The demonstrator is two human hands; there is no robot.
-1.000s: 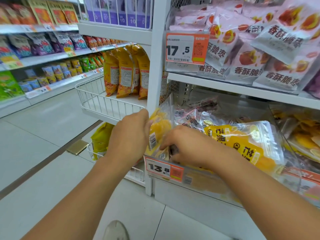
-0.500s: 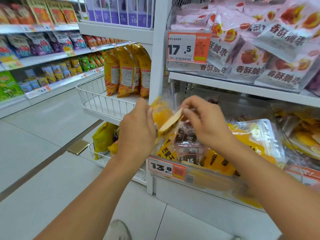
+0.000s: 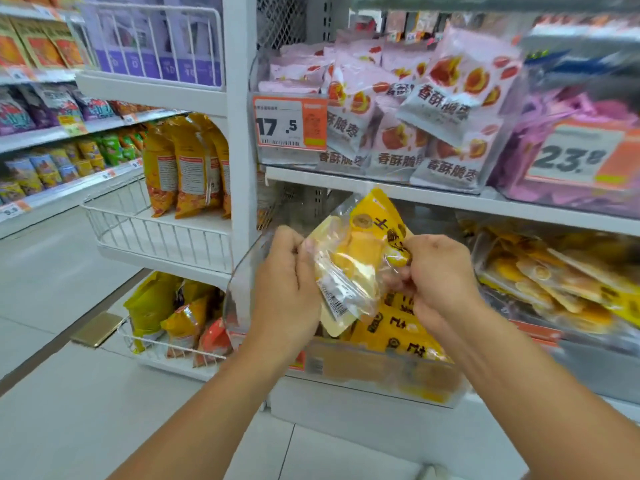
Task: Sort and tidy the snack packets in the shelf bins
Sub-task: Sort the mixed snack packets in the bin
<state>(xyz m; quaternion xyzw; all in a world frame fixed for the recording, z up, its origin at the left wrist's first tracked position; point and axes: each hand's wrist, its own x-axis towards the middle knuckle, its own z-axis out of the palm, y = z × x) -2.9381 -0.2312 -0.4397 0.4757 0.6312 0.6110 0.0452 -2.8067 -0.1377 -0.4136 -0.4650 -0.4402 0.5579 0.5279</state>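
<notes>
A yellow dried-mango packet [image 3: 356, 261] with a clear window and a barcode label is lifted above the clear plastic bin [image 3: 242, 282] on the lower shelf. My left hand [image 3: 287, 289] grips its left edge. My right hand [image 3: 436, 275] pinches its right edge. Inside the bin, under the raised one, several more yellow packets [image 3: 401, 330] lie flat. The bin's orange price tag is mostly hidden behind my left wrist.
Pink-white jujube packets [image 3: 398, 109] fill the bin above, with a 17.5 price tag [image 3: 291, 123]. Another bin of yellow packets [image 3: 561, 278] sits to the right. White wire baskets [image 3: 156, 233] with orange bags hang left of the white post [image 3: 239, 133]. Aisle floor lies at left.
Both hands have lifted one yellow packet out of the bin and hold it higher, spread between them. The view has shifted right, showing a 23.8 tag.
</notes>
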